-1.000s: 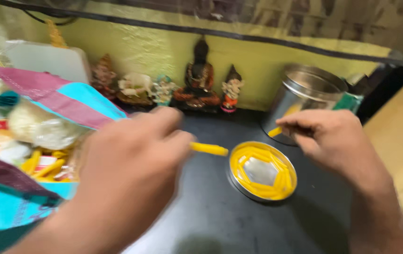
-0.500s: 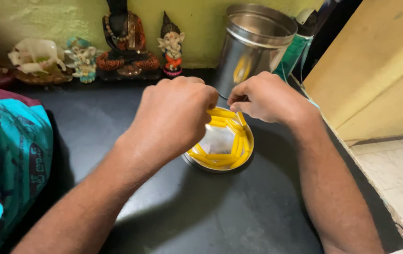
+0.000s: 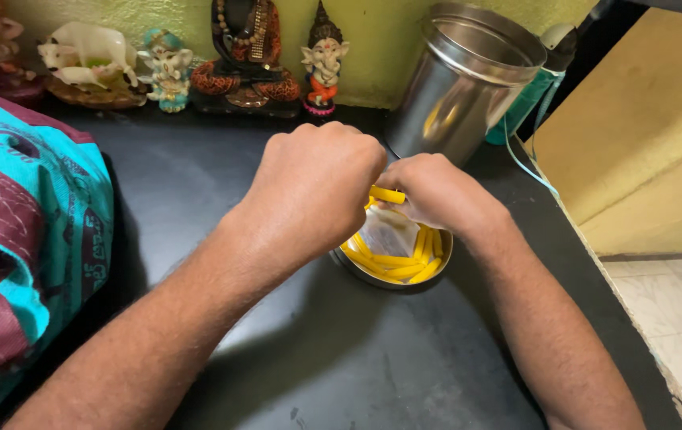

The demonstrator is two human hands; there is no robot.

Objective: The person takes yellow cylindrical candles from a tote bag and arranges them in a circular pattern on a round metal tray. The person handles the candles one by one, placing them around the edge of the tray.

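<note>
A round steel lid (image 3: 395,278) lies on the dark counter (image 3: 341,358) with several yellow sticks (image 3: 395,261) laid around its inner rim. My left hand (image 3: 317,179) and my right hand (image 3: 436,191) are closed together just above the lid's far edge. Between their fingertips shows one yellow stick (image 3: 387,194); both hands pinch it. The far part of the lid is hidden under my hands.
A tall steel canister (image 3: 468,84) stands open behind the lid, a green bottle (image 3: 532,95) beside it. Small figurines (image 3: 245,56) line the yellow wall. A teal and maroon cloth bag (image 3: 22,231) fills the left. The counter edge drops to tiled floor at right.
My hands came together over the lid, each having carried a yellow stick from the bag side. The view swung right and down; my hands sank closer to the lid.
</note>
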